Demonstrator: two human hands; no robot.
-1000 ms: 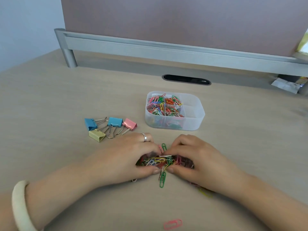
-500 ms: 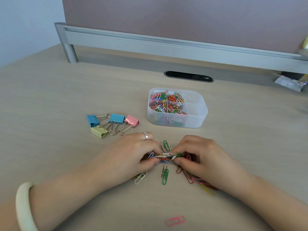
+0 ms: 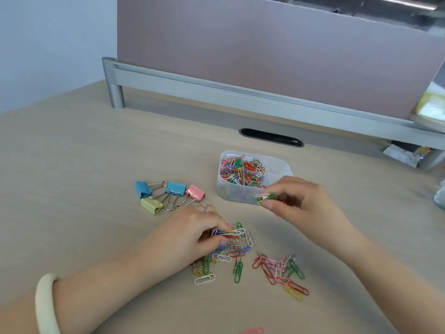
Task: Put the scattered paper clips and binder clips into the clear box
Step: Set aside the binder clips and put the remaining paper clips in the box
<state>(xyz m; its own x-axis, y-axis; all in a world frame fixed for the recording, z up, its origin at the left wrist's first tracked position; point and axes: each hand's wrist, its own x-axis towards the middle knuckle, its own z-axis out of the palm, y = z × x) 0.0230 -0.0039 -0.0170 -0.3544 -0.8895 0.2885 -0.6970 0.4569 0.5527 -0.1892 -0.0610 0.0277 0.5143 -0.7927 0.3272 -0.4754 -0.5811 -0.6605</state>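
The right hand (image 3: 301, 206) pinches a few paper clips (image 3: 266, 197) at the near wall of the clear box (image 3: 285, 168), seemingly to drop them in, while the left hand (image 3: 192, 233) grips more from the scattered pile (image 3: 240, 251) on the counter (image 3: 72, 189).

We run one head-worn wide-angle view: looks forward and down across the desk (image 3: 84, 165) to the partition (image 3: 265, 56) at its far edge. Close in: left hand (image 3: 192, 235), right hand (image 3: 303, 203) mid-frame.
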